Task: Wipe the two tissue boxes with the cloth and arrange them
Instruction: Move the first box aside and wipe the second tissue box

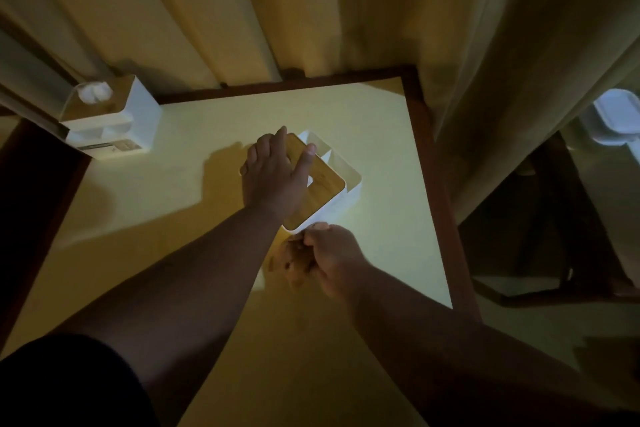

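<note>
Near tissue box (pixel 332 184): white body, wooden lid, open side compartments, at tabletop (pixel 381 236) centre. Left hand (pixel 273 177) rests on the lid, fingers extended. Right hand (pixel 332 256), at the box's 6 o'clock, fingers closed around the brownish cloth (pixel 294 263). Second tissue box (pixel 110 118), white with tissue protruding, sits at 10 o'clock.

There is only one view, from a camera on the person's head. It looks forward and steeply down on the table (pixel 381 149), so the top is seen almost from above. The lens is wide (the table edges and the curtain (pixel 207 10) behind spread outward). It is close: both forearms enter from the bottom edge and reach to the middle of the frame.
</note>
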